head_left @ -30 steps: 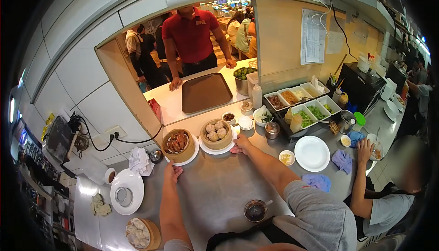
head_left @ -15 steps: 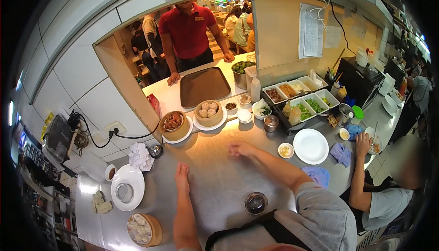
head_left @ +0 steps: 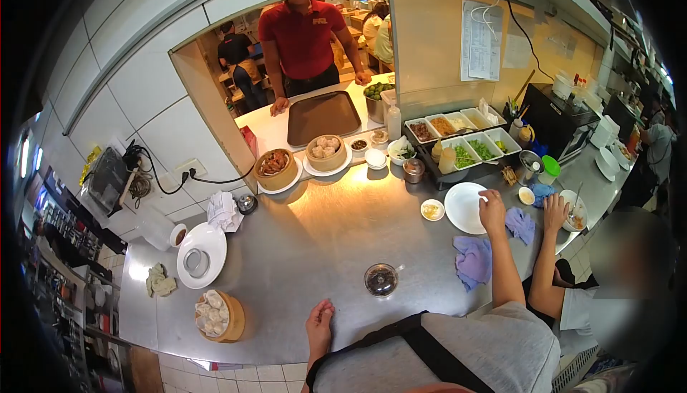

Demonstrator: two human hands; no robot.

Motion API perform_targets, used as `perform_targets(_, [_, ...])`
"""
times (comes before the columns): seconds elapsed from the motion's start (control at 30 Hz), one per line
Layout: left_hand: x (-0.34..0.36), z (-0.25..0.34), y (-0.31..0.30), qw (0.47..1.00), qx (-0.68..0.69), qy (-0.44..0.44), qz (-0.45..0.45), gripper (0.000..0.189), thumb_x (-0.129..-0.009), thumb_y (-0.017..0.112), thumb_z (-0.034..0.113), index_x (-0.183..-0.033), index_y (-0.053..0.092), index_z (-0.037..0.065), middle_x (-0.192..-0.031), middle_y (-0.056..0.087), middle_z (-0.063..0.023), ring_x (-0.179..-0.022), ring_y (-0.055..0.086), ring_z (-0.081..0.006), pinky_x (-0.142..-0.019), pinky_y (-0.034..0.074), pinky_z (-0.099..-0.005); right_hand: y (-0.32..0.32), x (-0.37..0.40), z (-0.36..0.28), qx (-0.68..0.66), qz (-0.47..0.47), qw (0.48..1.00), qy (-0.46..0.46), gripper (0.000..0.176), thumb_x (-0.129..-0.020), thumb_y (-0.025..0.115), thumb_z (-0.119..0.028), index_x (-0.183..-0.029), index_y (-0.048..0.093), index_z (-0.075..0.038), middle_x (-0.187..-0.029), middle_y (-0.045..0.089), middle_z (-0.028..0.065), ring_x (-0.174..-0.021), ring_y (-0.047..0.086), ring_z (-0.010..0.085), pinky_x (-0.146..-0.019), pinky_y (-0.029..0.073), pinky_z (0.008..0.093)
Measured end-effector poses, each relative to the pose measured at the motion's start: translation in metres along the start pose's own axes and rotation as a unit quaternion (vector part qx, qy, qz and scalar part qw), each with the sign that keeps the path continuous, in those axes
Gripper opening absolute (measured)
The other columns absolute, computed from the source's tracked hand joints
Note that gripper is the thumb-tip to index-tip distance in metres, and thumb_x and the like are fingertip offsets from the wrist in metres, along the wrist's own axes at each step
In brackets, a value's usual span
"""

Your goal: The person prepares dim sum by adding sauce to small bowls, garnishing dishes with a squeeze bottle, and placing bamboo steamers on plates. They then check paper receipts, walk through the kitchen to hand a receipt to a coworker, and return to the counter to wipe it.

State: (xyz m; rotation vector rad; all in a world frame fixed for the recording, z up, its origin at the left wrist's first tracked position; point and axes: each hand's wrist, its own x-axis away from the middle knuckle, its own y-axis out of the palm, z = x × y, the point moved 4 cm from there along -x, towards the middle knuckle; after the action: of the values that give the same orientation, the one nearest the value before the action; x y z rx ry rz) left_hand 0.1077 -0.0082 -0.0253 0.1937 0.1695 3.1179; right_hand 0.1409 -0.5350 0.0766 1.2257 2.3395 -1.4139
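My right hand (head_left: 492,212) is at the right rim of a white plate (head_left: 464,209), its fingers curled onto the edge. A small dish (head_left: 432,210) with yellowish bits sits just left of that plate. Low over the counter's front edge is my left hand (head_left: 320,319), its fingers loosely curled and holding nothing visible. Between my arms stands a glass cup (head_left: 381,280) with dark contents. A bamboo steamer of pale dumplings (head_left: 215,316) is to the left of my left hand.
Two steamers (head_left: 278,171) (head_left: 327,151) on plates line the pass window, before a brown tray (head_left: 325,119). A person in red (head_left: 300,42) stands behind it. Garnish tubs (head_left: 461,139) are at right. A co-worker's hand (head_left: 555,214) touches a bowl (head_left: 575,210).
My right hand has swung right from above the middle counter to the white plate. My left hand has drawn back toward the front edge. The view has shifted slightly.
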Motion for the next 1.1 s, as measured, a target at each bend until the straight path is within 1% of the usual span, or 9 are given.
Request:
perform_targets(0.33, [0.028, 0.018, -0.004, 0.992, -0.068, -0.021, 0.103, 0.024, -0.087, 0.053, 0.009, -0.108, 0.057, -0.002, -0.086, 0.062, -0.0062, -0.071, 0.058, -0.0119, -0.064, 0.047, -0.0235, 0.031, -0.225, -0.141, 0.103, -0.003, 0.963, -0.247, 0.035, -0.078, 0.05, -0.006, -0.113, 0.052, -0.003, -0.131, 0.04, 0.0198, -0.102, 0.053, 0.0375, -0.082, 0.046, 0.0451])
perform_targets(0.4, [0.036, 0.021, -0.002, 0.988, -0.078, -0.034, 0.133, 0.023, -0.087, 0.053, 0.008, -0.108, 0.057, -0.002, -0.085, 0.062, -0.0057, -0.07, 0.057, -0.011, -0.062, 0.047, -0.0228, 0.042, -0.301, -0.152, 0.161, 0.099, 0.934, -0.304, 0.031, -0.078, 0.049, -0.007, -0.109, 0.053, -0.003, -0.135, 0.037, 0.0181, -0.102, 0.054, 0.0362, -0.081, 0.047, 0.0457])
perform_targets(0.53, [0.049, 0.02, -0.002, 0.976, -0.085, -0.049, 0.194, 0.022, -0.087, 0.053, 0.008, -0.106, 0.057, -0.003, -0.082, 0.061, -0.005, -0.067, 0.057, -0.0104, -0.059, 0.046, -0.0229, 0.006, -0.397, -0.207, 0.191, 0.156, 0.938, -0.243, 0.027, -0.078, 0.049, -0.007, -0.104, 0.056, -0.003, -0.137, 0.036, 0.0118, -0.101, 0.054, 0.0341, -0.08, 0.047, 0.0461])
perform_targets(0.8, [0.056, 0.019, -0.004, 0.963, -0.089, -0.031, 0.253, 0.02, -0.086, 0.054, 0.009, -0.104, 0.058, -0.001, -0.08, 0.061, -0.005, -0.065, 0.057, -0.0113, -0.058, 0.046, -0.0237, -0.028, -0.463, -0.304, 0.225, 0.151, 0.926, -0.264, 0.035, -0.081, 0.043, -0.007, -0.114, 0.053, -0.004, -0.142, 0.028, 0.0125, -0.108, 0.048, 0.0356, -0.084, 0.047, 0.0437])
perform_targets(0.9, [0.051, 0.027, 0.0, 0.958, -0.109, -0.029, 0.263, 0.022, -0.086, 0.055, 0.01, -0.104, 0.058, -0.003, -0.081, 0.061, -0.0046, -0.066, 0.057, -0.01, -0.059, 0.046, -0.0227, -0.01, -0.485, -0.298, 0.103, 0.135, 0.954, -0.246, 0.04, -0.083, 0.043, -0.012, -0.121, 0.046, 0.0, -0.14, 0.03, 0.015, -0.107, 0.049, 0.0373, -0.085, 0.046, 0.0457])
perform_targets(1.0, [0.04, 0.035, 0.007, 0.966, -0.111, -0.003, 0.234, 0.026, -0.086, 0.057, 0.011, -0.108, 0.057, -0.002, -0.083, 0.061, -0.005, -0.069, 0.057, -0.0109, -0.062, 0.047, -0.0228, -0.007, -0.422, -0.293, -0.029, 0.147, 0.978, -0.145, 0.047, -0.084, 0.044, -0.015, -0.125, 0.037, 0.004, -0.133, 0.036, 0.0216, -0.104, 0.051, 0.0401, -0.085, 0.045, 0.0477])
perform_targets(1.03, [0.035, 0.045, 0.014, 0.968, -0.126, 0.007, 0.218, 0.028, -0.086, 0.057, 0.012, -0.111, 0.056, -0.001, -0.084, 0.061, -0.0053, -0.071, 0.058, -0.0115, -0.064, 0.047, -0.0231, 0.029, -0.43, -0.284, 0.0, 0.136, 0.983, -0.121, 0.038, -0.084, 0.053, -0.021, -0.113, 0.048, 0.002, -0.123, 0.046, 0.022, -0.101, 0.055, 0.035, -0.08, 0.048, 0.0435])
perform_targets(1.07, [0.03, 0.056, 0.02, 0.969, -0.14, 0.018, 0.202, 0.031, -0.086, 0.057, 0.012, -0.114, 0.055, -0.001, -0.086, 0.061, -0.0056, -0.072, 0.058, -0.0121, -0.066, 0.047, -0.0234, 0.045, -0.396, -0.284, -0.023, 0.07, 0.982, -0.176, 0.058, -0.084, 0.053, -0.027, -0.127, 0.032, 0.005, -0.117, 0.047, 0.0294, -0.097, 0.054, 0.0424, -0.084, 0.044, 0.0474])
perform_targets(1.1, [0.023, 0.067, 0.027, 0.972, -0.143, 0.052, 0.177, 0.035, -0.086, 0.057, 0.013, -0.118, 0.052, 0.0, -0.09, 0.061, -0.0067, -0.077, 0.058, -0.0128, -0.069, 0.047, -0.0244, 0.057, -0.353, -0.29, -0.024, 0.015, 0.975, -0.22, 0.054, -0.083, 0.053, -0.024, -0.125, 0.035, 0.004, -0.113, 0.049, 0.0276, -0.095, 0.054, 0.0405, -0.081, 0.045, 0.0464])
